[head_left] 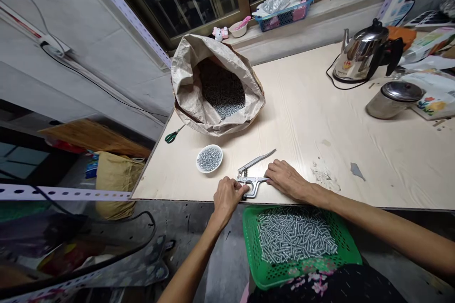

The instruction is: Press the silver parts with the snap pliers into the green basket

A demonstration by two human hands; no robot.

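A metal hand press tool [253, 170] with two long handles lies near the front edge of the pale wooden table [320, 118]. My left hand [227, 197] is pinched at the tool's jaw end, fingers closed on something too small to make out. My right hand [284, 178] rests closed on the tool's lower handle, holding it down. A small white bowl [209, 158] of small metal parts stands just left of the tool. A green plastic basket [298, 241] full of small metal pieces sits on my lap below the table edge.
A large open paper sack [216, 87] of small metal parts stands at the back left, green-handled scissors [173, 136] beside it. A steel kettle [366, 52] and a lidded steel pot [393, 99] stand at the far right. A blue basket [284, 16] rests on the windowsill.
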